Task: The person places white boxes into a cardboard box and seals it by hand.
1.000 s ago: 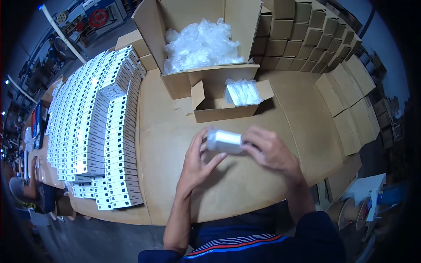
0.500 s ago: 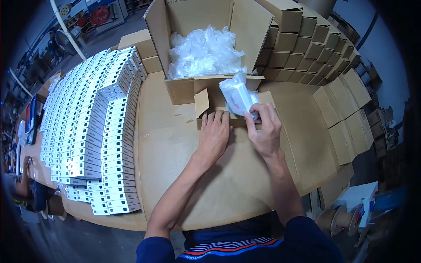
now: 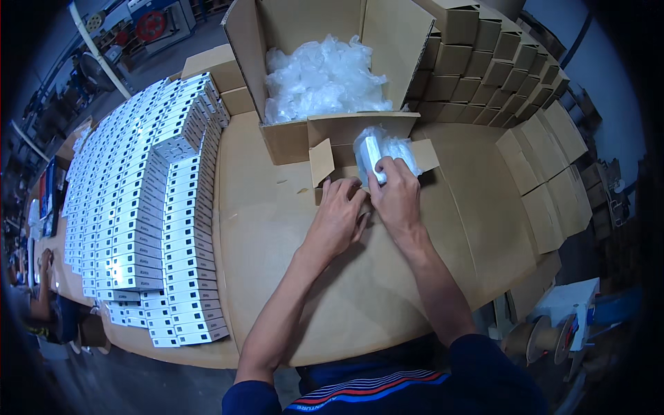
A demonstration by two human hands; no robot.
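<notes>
A small open cardboard box [image 3: 321,163] stands on the table with its flaps up. My left hand [image 3: 335,218] is at its near left side, fingers curled over the near wall. With my right hand [image 3: 398,200] I pinch a slim white box [image 3: 371,153] in a clear plastic bag, tilted and partly down inside the cardboard box. Beside it, more bagged plastic [image 3: 399,149] shows in the opening, and my fingers hide the white box's lower end. Behind stands a large open carton [image 3: 283,146] filled with crumpled clear bags [image 3: 318,81].
Stacks of white boxes [image 3: 138,221] line the table's left side. Folded brown cartons [image 3: 477,72] are piled at the far right, with several open ones [image 3: 546,180] near the right edge. A wire spool [image 3: 539,339] stands lower right. Another person's arm [image 3: 45,277] shows far left.
My right hand has moved left, lowering the bagged white box into the small cardboard box. My left hand stays at the near wall, its fingers more bent.
</notes>
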